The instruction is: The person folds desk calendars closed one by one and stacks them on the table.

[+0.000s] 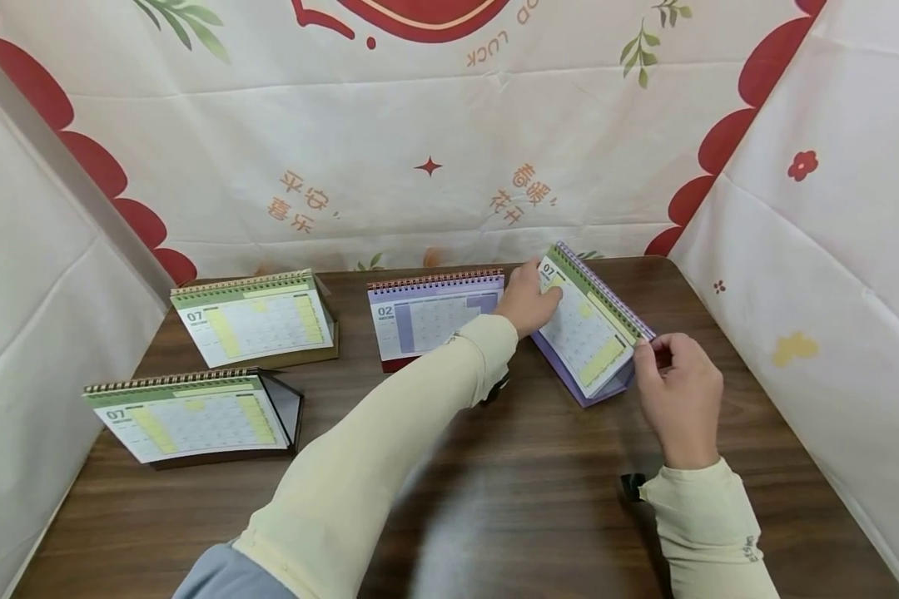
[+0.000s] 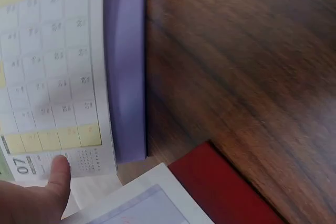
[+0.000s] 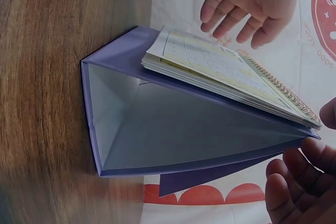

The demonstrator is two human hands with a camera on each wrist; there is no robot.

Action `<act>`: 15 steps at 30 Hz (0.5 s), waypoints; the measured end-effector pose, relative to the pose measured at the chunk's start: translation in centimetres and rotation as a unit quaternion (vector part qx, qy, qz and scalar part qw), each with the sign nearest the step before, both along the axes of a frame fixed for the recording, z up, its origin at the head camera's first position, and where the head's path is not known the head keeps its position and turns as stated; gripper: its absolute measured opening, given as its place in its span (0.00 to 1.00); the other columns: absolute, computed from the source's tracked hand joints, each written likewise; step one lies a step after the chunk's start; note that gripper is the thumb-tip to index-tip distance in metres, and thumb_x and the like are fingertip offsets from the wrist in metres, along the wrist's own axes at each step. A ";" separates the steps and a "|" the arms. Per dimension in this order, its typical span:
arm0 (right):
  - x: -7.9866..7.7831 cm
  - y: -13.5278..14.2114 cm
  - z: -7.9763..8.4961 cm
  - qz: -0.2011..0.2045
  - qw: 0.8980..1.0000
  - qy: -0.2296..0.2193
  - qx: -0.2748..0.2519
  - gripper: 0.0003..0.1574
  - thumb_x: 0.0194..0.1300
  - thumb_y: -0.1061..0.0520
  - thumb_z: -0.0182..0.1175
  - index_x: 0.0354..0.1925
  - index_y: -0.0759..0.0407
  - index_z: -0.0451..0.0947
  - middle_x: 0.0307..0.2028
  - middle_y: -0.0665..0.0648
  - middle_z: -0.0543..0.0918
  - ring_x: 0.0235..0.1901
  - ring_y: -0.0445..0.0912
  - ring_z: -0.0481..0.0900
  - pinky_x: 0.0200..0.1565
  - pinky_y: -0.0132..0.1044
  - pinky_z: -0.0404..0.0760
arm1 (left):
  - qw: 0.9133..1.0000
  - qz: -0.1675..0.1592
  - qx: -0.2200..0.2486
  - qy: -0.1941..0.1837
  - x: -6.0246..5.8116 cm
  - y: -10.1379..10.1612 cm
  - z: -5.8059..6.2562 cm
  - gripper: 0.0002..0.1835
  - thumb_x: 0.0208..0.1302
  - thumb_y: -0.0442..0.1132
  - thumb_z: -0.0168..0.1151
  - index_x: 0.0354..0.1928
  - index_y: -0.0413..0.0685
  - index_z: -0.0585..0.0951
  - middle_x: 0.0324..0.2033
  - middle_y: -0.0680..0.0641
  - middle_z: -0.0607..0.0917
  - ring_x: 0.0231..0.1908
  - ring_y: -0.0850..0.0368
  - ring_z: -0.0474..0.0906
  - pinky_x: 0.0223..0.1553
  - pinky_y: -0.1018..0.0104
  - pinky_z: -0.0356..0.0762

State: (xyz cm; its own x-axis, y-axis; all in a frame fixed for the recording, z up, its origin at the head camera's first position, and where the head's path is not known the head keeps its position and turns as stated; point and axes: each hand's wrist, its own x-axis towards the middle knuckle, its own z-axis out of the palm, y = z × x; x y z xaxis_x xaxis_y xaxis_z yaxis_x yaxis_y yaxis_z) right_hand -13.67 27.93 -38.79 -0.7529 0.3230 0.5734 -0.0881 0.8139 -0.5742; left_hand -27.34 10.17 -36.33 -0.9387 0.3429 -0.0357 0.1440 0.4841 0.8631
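Observation:
A purple-based desk calendar (image 1: 586,320) showing 07 stands at an angle at the back right. By its upper left corner is my left hand (image 1: 528,299), its thumb (image 2: 60,174) over the page beside the 07. In the right wrist view the other left fingers look loosely extended and apart from the page. My right hand (image 1: 682,395) pinches the right end of the spiral-bound top edge, with curled fingers (image 3: 302,163) behind that corner. From this side the hollow triangular stand (image 3: 184,124) shows. Just left stands a red-based calendar (image 1: 434,316) marked 02, partly covered by my left arm.
On the left of the wooden table (image 1: 509,499) stand two more calendars showing 07: a gold-based one (image 1: 262,324) behind and a black-based one (image 1: 195,420) in front. Printed cloth (image 1: 419,116) hangs at the back and both sides.

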 end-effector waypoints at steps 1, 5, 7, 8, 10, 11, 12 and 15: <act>0.0 0.0 0.0 0.002 1.000 0.000 -0.002 0.13 0.70 0.55 0.58 0.34 0.66 0.78 0.32 0.62 0.80 0.31 0.49 0.75 0.33 0.31 0.65 | 1.000 0.010 0.006 -0.007 -0.1 0.1 0.1 0.36 0.76 0.49 0.47 0.79 0.51 0.49 0.75 0.46 0.55 0.71 0.52 0.57 0.67 0.58 0.61; 0.2 0.1 -0.1 0.005 1.000 -0.004 -0.002 0.13 0.70 0.55 0.59 0.34 0.65 0.79 0.32 0.61 0.81 0.31 0.49 0.77 0.32 0.28 0.67 | 0.999 0.029 0.019 -0.028 -0.7 0.4 0.3 0.37 0.75 0.53 0.49 0.79 0.54 0.49 0.76 0.48 0.55 0.71 0.51 0.59 0.67 0.55 0.61; 0.2 0.1 -0.1 0.005 1.000 -0.005 0.002 0.14 0.70 0.54 0.59 0.34 0.65 0.79 0.32 0.61 0.81 0.31 0.50 0.78 0.32 0.27 0.67 | 0.999 0.027 0.021 -0.029 -0.9 0.5 0.5 0.37 0.75 0.54 0.49 0.79 0.54 0.49 0.76 0.49 0.55 0.72 0.51 0.58 0.68 0.55 0.60; 0.3 0.1 -0.2 0.003 1.000 -0.008 0.002 0.14 0.70 0.54 0.59 0.34 0.65 0.79 0.32 0.61 0.82 0.31 0.50 0.78 0.32 0.27 0.67 | 0.999 0.025 0.022 -0.027 -1.0 0.6 0.5 0.37 0.75 0.53 0.49 0.79 0.54 0.49 0.76 0.50 0.55 0.72 0.52 0.57 0.68 0.56 0.59; 0.3 0.2 -0.3 -0.002 1.000 -0.013 -0.002 0.14 0.70 0.54 0.59 0.35 0.65 0.79 0.33 0.62 0.82 0.32 0.52 0.79 0.32 0.27 0.68 | 0.999 0.020 0.022 -0.023 -1.2 0.8 0.6 0.37 0.75 0.53 0.49 0.79 0.53 0.49 0.76 0.50 0.55 0.72 0.52 0.55 0.69 0.57 0.58; 0.3 0.2 -0.3 -0.005 1.000 -0.019 -0.006 0.15 0.70 0.53 0.59 0.36 0.66 0.79 0.34 0.62 0.82 0.33 0.52 0.79 0.32 0.27 0.68 | 0.999 0.018 0.023 -0.021 -1.3 0.8 0.6 0.37 0.75 0.53 0.49 0.79 0.53 0.49 0.76 0.50 0.56 0.73 0.53 0.55 0.69 0.58 0.57; 0.3 0.2 -0.4 -0.008 1.000 -0.024 -0.013 0.16 0.70 0.52 0.59 0.37 0.66 0.79 0.35 0.63 0.83 0.33 0.53 0.80 0.32 0.26 0.68 | 0.999 0.016 0.024 -0.020 -1.3 0.9 0.6 0.37 0.75 0.53 0.49 0.79 0.53 0.49 0.76 0.50 0.56 0.73 0.53 0.55 0.69 0.58 0.57; 0.4 0.2 -0.4 -0.015 0.998 -0.040 -0.037 0.18 0.71 0.51 0.59 0.42 0.67 0.79 0.36 0.64 0.83 0.35 0.53 0.80 0.32 0.26 0.68 | 1.000 0.008 0.020 -0.018 -1.4 1.1 0.3 0.36 0.76 0.53 0.48 0.79 0.53 0.49 0.76 0.52 0.56 0.72 0.54 0.56 0.69 0.60 0.56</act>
State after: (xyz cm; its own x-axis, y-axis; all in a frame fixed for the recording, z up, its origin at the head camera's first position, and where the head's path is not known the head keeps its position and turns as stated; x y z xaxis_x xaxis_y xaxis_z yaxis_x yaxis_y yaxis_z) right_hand -13.27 28.16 -39.23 -0.7847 0.3854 0.4855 -0.0151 0.7711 -0.6365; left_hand -28.69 11.27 -35.99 -0.9426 0.3294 -0.0556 0.1052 0.4508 0.8864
